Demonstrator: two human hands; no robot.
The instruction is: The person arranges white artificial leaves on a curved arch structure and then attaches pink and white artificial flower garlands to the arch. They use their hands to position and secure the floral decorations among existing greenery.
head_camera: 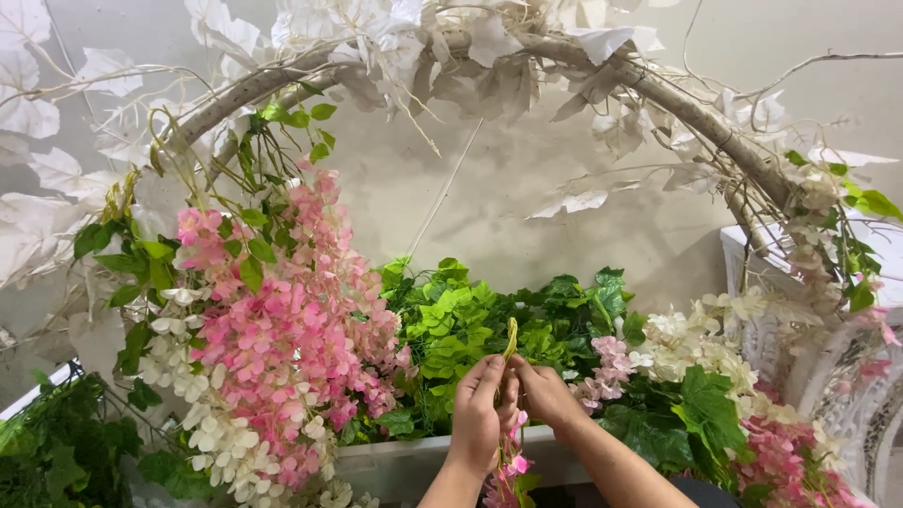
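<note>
Yellow-green stem (511, 341) rising toward 12 o'clock, long axis upright, being pinched between left hand (478, 406) and right hand (544, 395), both grasping.

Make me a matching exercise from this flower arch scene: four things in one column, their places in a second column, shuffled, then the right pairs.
Things:
1. pink flower cluster
2. white leaves
3. yellow-green stem
4. cream blossoms

Places:
A. pinched between the left hand and right hand
B. along the top of the arched branch
C. hanging at the left side of the arch
D. right of the hands, above dark green leaves

Pairs: 1-C, 2-B, 3-A, 4-D
</note>
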